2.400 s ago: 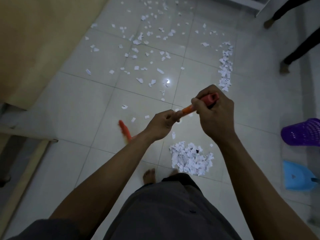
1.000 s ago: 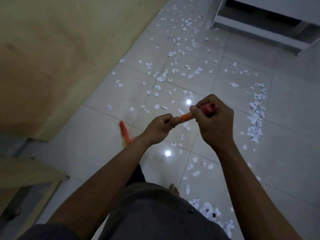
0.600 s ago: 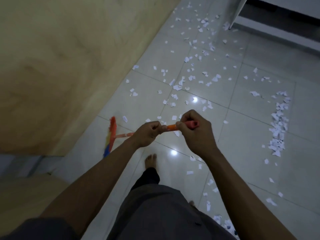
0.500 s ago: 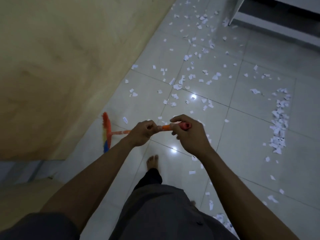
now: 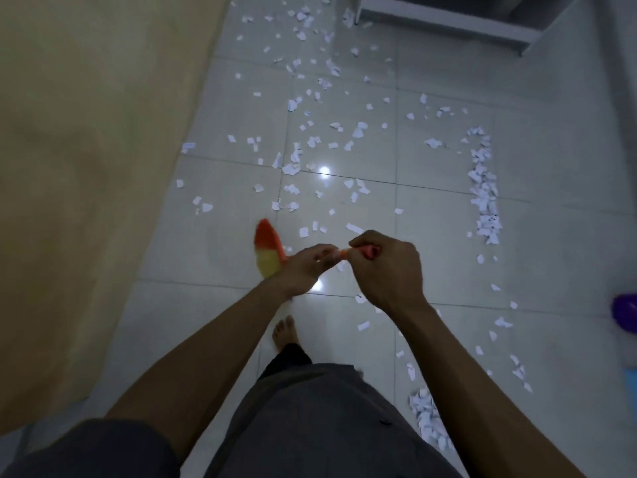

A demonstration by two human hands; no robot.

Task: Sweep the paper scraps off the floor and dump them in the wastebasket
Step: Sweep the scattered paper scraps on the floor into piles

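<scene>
Both hands hold an orange broom handle [image 5: 344,252] in front of me. My left hand [image 5: 305,267] grips it lower down, and my right hand [image 5: 386,267] grips its red top end. The broom's orange and yellow bristle head [image 5: 267,251] is blurred, low over the tiles to the left of my hands. White paper scraps [image 5: 310,143] are scattered across the tiles ahead. A swept line of scraps [image 5: 484,188] runs along the right. A gathered heap of scraps [image 5: 427,419] lies by my right leg. The purple wastebasket [image 5: 625,313] shows only as a rim at the right edge.
A tan wooden panel [image 5: 86,167] fills the left side, close to the broom head. A white furniture frame [image 5: 448,22] stands on the floor at the top right. A blue dustpan [image 5: 630,384] peeks in at the right edge. My bare foot [image 5: 284,331] is on the tiles below my hands.
The broom head swung right, away from the wooden panel and toward the scattered scraps. My view shifted, bringing the wastebasket rim and dustpan back in at the right edge. Both hands kept their grip.
</scene>
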